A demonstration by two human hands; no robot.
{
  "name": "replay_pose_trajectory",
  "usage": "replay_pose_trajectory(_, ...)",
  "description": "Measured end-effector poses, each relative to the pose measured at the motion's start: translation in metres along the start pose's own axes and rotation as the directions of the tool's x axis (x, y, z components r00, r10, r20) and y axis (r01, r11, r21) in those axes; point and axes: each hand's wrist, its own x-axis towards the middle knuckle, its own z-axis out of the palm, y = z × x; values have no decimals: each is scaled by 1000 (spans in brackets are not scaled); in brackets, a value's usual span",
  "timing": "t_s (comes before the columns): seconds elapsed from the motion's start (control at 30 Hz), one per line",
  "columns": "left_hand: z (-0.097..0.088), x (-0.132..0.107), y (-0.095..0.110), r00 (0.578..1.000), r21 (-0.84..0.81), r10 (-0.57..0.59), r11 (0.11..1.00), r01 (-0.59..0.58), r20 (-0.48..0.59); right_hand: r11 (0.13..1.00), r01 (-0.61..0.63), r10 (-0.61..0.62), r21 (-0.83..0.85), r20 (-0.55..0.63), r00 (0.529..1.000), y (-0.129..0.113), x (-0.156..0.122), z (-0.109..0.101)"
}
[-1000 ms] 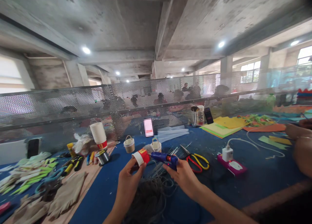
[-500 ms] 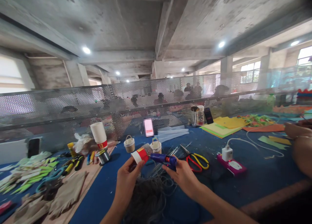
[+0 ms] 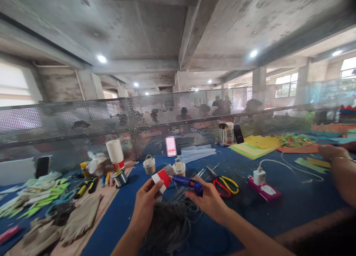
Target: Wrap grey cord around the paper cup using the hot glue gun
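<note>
My left hand (image 3: 146,203) is closed around a small red and white paper cup (image 3: 161,177), held above the blue table (image 3: 292,204). My right hand (image 3: 209,201) grips a blue glue gun (image 3: 189,182) whose nozzle points left and meets the cup's side. A tangle of grey cord (image 3: 169,224) lies under both hands. Two small finished baskets (image 3: 149,164) stand just beyond the cup.
Red and yellow scissors (image 3: 226,184) lie right of the gun. A white charger on a pink power strip (image 3: 263,185) sits further right. Stacked paper cups (image 3: 115,154), pliers and green paper cut-outs (image 3: 36,196) fill the left. A co-worker's arm (image 3: 338,167) rests at right. A perforated metal screen (image 3: 83,126) borders the table.
The cup has turned in my left hand, now showing its side rather than its white rim. The view has shifted slightly. The co-worker's arm at right has moved.
</note>
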Motion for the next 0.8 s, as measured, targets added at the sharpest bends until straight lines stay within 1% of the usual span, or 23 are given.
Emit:
replay_pose_trajectory(0.07, 0, 2, 0, 999, -33, -33, 999, 33, -1, 999, 33, -33, -21, 0, 999, -2, -2, -1)
replay_pose_trajectory(0.13, -1, 4, -1, 998, -61, -67, 996, 66, -16, 996, 69, -68, -61, 27, 997, -4, -4, -4)
replay_pose_trajectory(0.23, -2, 5, -1, 993, -109, -108, 989, 103, -39, 976, 160, -152, -147, 64, 986, -7, -6, -9)
replay_pose_trajectory(0.3, -2, 5, -1, 992, -141, -123, 983, 117, -34, 954, 221, -207, -202, 91, 974, -9, -6, -12)
replay_pose_trajectory(0.37, -1, 4, 0, 990, -166, -137, 977, 131, -23, 934, 247, -222, -259, 123, 967, -11, -7, -13)
replay_pose_trajectory(0.47, 1, 2, 4, 987, -189, -160, 970, 155, -10, 899, 250, -203, -360, 164, 965, -12, -8, -11)
replay_pose_trajectory(0.57, 1, 2, 6, 985, -213, -175, 962, 171, 2, 839, 279, -211, -468, 194, 958, -12, -11, -8)
replay_pose_trajectory(0.67, -3, 6, 3, 982, -270, -182, 945, 186, 38, 755, 314, -244, -576, 198, 949, -12, -12, -8)
replay_pose_trajectory(0.8, -9, 12, -1, 972, -347, -233, 914, 210, -26, 650, 352, -314, -673, 184, 931, -10, -13, -12)
